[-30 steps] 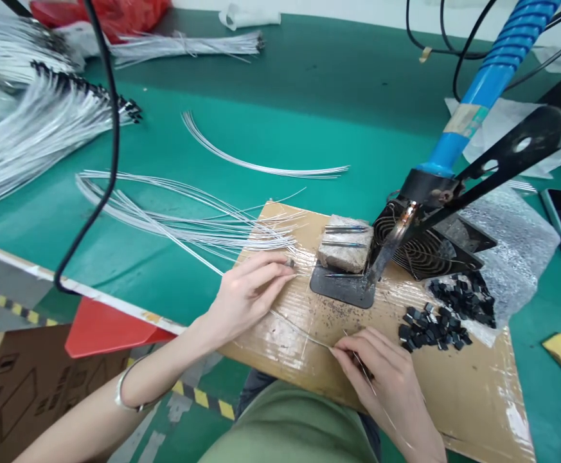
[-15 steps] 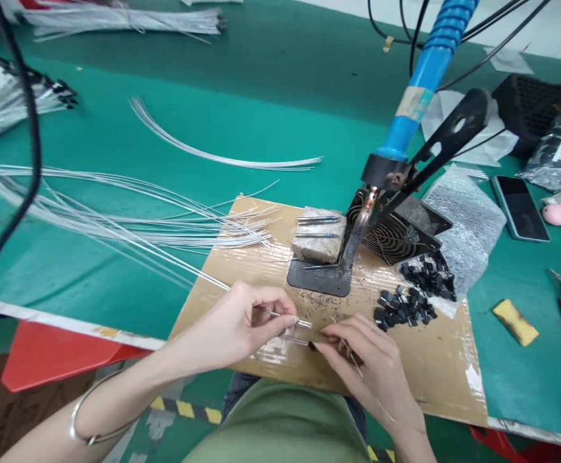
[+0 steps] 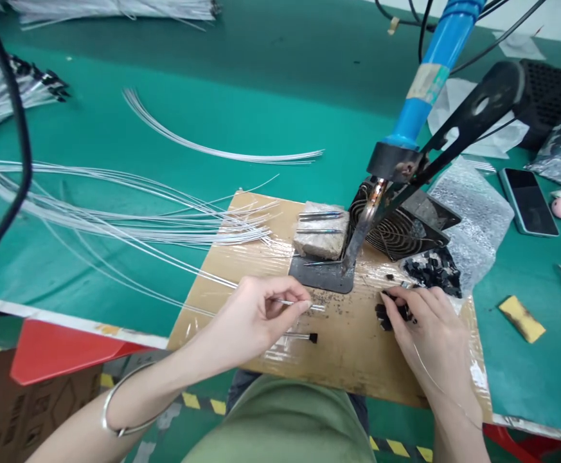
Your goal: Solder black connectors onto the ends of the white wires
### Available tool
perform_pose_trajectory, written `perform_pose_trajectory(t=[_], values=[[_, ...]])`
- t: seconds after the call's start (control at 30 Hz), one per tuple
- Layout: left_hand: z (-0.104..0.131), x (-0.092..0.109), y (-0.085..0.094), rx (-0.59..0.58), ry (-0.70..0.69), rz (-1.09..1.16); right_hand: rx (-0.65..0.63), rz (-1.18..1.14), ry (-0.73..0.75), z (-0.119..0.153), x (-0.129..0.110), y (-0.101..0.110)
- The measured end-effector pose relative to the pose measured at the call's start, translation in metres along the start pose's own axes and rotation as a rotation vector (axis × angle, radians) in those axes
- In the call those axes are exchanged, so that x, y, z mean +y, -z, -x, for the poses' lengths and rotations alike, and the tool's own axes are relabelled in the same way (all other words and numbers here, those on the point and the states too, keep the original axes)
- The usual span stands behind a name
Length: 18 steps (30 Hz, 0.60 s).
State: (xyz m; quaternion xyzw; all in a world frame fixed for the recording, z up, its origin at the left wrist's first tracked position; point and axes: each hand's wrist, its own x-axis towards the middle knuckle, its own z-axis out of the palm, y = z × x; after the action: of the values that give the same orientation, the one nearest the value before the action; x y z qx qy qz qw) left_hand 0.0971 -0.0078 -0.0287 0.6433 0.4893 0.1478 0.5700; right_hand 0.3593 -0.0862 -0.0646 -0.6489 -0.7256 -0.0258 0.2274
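Note:
My left hand [image 3: 277,312] is closed in a pinch on thin white wires [image 3: 213,278], whose ends poke out past the fingertips to the right. Below those fingers, a wire tipped with a small black connector [image 3: 313,337] lies just over the cardboard; part of it is hidden by the hand. My right hand [image 3: 427,328] is at the pile of small black connectors [image 3: 383,317], thumb and forefinger closed around a black piece there. The fingers cover most of that pile.
A blue-handled soldering iron [image 3: 408,109] hangs in a stand above the cardboard [image 3: 352,360]. Beside it are a stone-like block [image 3: 321,244] with metal tips, and a fan [image 3: 391,225]. Loose white wires [image 3: 130,212] spread left. A phone [image 3: 528,201] and yellow sponge [image 3: 522,318] lie right.
My right hand has moved right, away from the wire ends, to the pile of black connectors. My left hand has shifted slightly right and up, still pinching the wires.

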Motion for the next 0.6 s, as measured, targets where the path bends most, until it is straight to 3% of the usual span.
perform_pose_trajectory(t=[0.37,0.5,0.6], values=[[-0.003,0.001,-0.002,0.050,0.026,0.034,-0.018,-0.011,0.010,-0.002,0.002,-0.001],[-0.002,0.002,-0.003,0.069,-0.003,0.015,0.031,-0.064,-0.054,-0.007,0.004,0.001],[-0.001,0.002,-0.005,0.073,-0.033,-0.020,0.073,0.051,-0.065,-0.016,0.004,-0.001]])
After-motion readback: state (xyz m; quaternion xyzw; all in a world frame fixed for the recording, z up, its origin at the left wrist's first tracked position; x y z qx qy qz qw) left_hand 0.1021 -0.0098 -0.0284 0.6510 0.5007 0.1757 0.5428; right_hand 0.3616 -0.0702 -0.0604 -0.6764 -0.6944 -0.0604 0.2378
